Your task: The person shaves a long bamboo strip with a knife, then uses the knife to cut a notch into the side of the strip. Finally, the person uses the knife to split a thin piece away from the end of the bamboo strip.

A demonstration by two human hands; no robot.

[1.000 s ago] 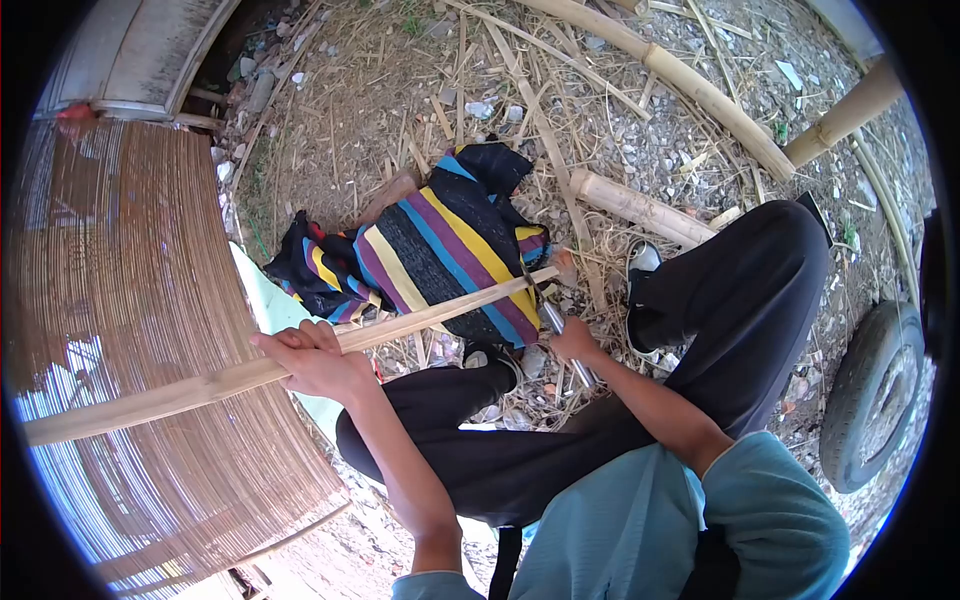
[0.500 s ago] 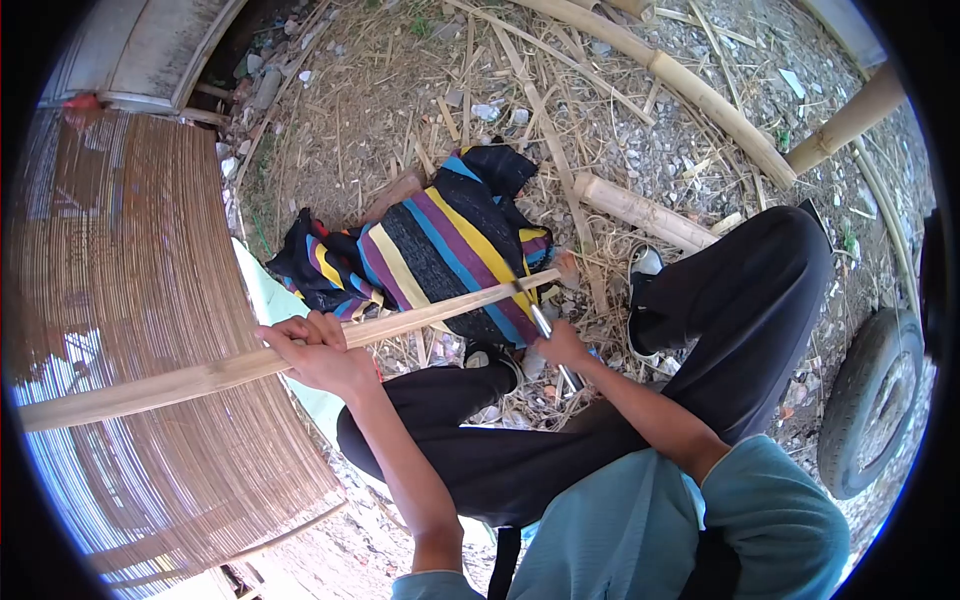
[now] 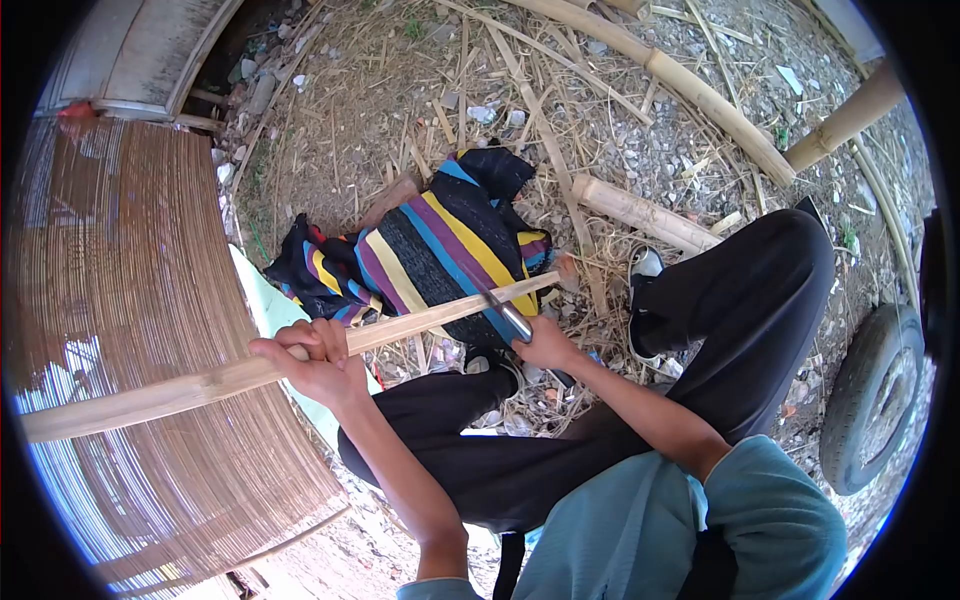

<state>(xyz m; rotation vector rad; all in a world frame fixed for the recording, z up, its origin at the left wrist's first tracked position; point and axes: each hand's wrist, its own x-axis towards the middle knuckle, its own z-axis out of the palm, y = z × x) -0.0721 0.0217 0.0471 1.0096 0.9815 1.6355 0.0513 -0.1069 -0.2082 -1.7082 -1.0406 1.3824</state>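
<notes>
A long split bamboo strip runs from the left edge of the view to the middle, slanting slightly upward. My left hand is closed around it, thumb pointing left. In my right hand is a knife with a shiny metal section near the grip. Its dark, narrow-looking blade lies across the strip near the far end, apparently touching it. Beneath that end is a striped cloth in black, yellow, purple and blue, crumpled on the ground.
A slatted bamboo mat occupies the left side. Bamboo poles and a short bamboo length lie toward the upper right. A tyre stands at the right. Straw, stones and scraps litter the ground around my shoes.
My right hand and the knife have moved left along the bamboo strip, away from its far end. My left hand has shifted only slightly, keeping its hold.
</notes>
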